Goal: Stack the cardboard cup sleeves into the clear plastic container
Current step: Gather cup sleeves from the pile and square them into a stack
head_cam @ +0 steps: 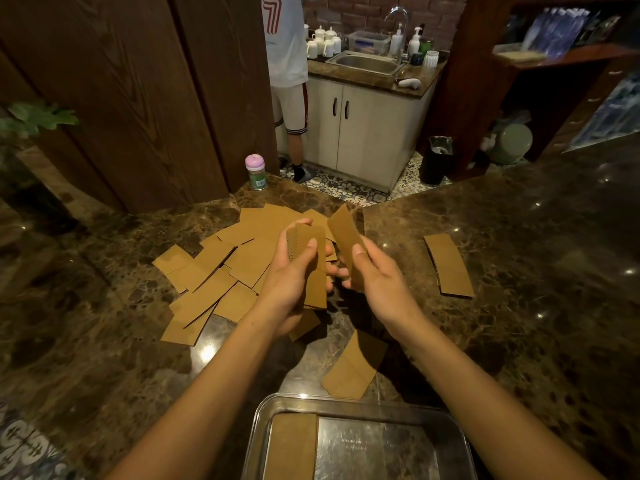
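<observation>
Our left hand (294,271) is curled round a small stack of sleeves (313,268), thumb pressed on its top face and fingers under it. Our right hand (377,278) pinches a single sleeve (346,237) between thumb and fingers and holds it tilted on edge, just beside the stack but apart from it. Both hands are above the middle of the dark marble surface (536,306).

Under and to the left of our hands, a loose pile of flat sleeves (221,268) is spread out, reaching toward the far edge of the surface. A short neat stack (448,265) lies well apart on the right side. One lone sleeve (356,365) lies flat between our forearms, near the clear plastic container (381,405).

The container stands at the near edge of the surface. A stack of packed sleeves (294,445) lies against its left wall, and the rest of its floor shows bare.

At the far edge stands a bottle with a pink lid (256,171). Beyond the surface, another person (287,46) stands beside a sink (363,62).
</observation>
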`<state>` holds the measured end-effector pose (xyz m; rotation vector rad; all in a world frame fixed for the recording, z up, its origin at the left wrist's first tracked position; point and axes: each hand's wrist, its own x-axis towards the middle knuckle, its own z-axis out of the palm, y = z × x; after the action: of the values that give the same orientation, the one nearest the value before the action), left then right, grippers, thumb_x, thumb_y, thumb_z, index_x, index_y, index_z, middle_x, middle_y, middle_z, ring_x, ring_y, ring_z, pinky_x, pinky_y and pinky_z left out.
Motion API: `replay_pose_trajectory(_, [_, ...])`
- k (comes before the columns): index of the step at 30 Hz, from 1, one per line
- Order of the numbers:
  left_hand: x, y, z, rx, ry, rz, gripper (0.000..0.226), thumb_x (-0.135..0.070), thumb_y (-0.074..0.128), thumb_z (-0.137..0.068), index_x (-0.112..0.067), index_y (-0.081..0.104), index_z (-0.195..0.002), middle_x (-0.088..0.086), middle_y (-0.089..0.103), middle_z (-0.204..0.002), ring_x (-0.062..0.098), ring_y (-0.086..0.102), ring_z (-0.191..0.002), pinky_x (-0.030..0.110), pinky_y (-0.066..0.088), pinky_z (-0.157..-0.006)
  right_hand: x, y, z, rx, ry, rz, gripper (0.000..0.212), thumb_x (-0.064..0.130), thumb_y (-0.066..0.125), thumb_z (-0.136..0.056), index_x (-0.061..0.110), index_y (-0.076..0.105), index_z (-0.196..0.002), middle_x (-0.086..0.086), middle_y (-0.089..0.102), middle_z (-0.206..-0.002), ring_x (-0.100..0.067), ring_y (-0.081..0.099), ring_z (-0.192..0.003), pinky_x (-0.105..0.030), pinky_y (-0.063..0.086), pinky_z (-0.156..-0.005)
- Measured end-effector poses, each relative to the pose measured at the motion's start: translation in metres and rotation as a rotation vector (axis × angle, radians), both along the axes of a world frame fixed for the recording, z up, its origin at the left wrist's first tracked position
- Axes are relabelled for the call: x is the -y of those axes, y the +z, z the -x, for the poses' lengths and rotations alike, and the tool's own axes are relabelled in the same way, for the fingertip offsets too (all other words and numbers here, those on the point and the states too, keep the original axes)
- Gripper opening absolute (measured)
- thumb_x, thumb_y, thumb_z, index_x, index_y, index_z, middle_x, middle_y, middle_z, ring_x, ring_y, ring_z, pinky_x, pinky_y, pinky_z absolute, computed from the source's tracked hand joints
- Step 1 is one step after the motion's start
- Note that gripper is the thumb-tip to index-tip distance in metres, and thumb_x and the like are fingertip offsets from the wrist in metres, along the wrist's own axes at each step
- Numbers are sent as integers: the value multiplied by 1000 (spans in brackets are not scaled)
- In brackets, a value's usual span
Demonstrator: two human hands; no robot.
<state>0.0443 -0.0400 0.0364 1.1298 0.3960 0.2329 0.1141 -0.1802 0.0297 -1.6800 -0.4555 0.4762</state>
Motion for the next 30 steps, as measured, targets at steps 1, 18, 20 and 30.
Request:
replay_pose_trajectory(1, [0,0,0,-3,-12,7,32,-24,52,-107,-36,51,-137,18,71,-114,26,70,-80,40,56,-67,0,1,1,-35,2,-21,31,43,37,-112,51,64,-124,17,75,-93,-2,68,-91,-37,55,-91])
replay_pose_trajectory(18, [-7,-5,10,-64,91,8,66,8,75,-82,-26,55,-134,14,78,-110,26,74,-106,37,60,-87,20,3,-11,9,-22,36,72,7,88,-80,24,57,-143,3,69,-125,-9,70,-112,-23,59,-86])
replay_pose_trajectory(20, [-8,-3,8,-31,164,43,68,12,72,-82,-26,53,-136,14,77,-110,19,76,-98,29,61,-72,13,-1,-6,-175,-143,-57,58,10,82,-87,16,57,-139,-6,73,-120,-17,77,-101,-24,62,-77])
replay_pose_trajectory(30, [1,1,14,-121,-143,48,49,-7,70,-93,-36,59,-131,20,70,-119,30,73,-88,38,59,-63,13,1,-14,142,40,49,36,17,63,-103,30,61,-136,6,69,-111,-2,65,-87,-25,55,-74])
